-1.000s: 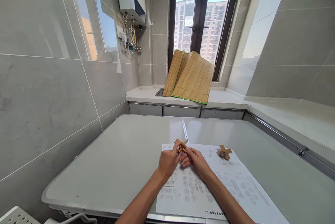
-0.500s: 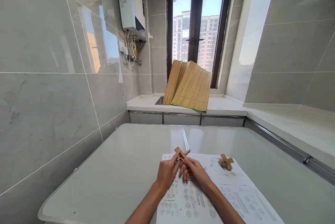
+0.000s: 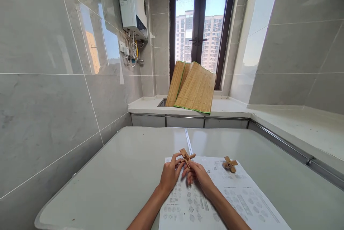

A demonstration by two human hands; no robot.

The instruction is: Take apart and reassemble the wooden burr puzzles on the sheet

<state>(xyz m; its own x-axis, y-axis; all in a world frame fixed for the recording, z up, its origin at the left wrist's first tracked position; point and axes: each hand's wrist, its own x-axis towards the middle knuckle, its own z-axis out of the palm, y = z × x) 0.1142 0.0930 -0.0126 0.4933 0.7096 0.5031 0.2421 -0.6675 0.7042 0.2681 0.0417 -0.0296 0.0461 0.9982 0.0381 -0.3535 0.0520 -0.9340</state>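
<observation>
A small assembly of crossed brown wooden pieces (image 3: pixel 184 153) is held up between my hands, above the upper edge of a printed paper sheet. My left hand (image 3: pixel 170 173) pinches it from the left with fingertips closed on its near side. From the right, my right hand (image 3: pixel 199 175) grips its lower end between thumb and finger, the other fingers curled beneath. Fingers cover part of the pieces. Apart from both hands, a second cross-shaped wooden piece (image 3: pixel 230 164) lies on the right part of the printed sheet (image 3: pixel 215 201), which shows rows of drawings.
The sheet lies on a pale glossy table (image 3: pixel 113 183) with a seam down its middle. Behind it runs a white counter (image 3: pixel 228 105) bearing a folded bamboo mat (image 3: pixel 194 88) by the window. A water heater (image 3: pixel 131 2) hangs on the left tiled wall.
My left fingers have shifted on the wooden assembly, and its upper piece now shows more of its flat face. The whole view has moved slightly.
</observation>
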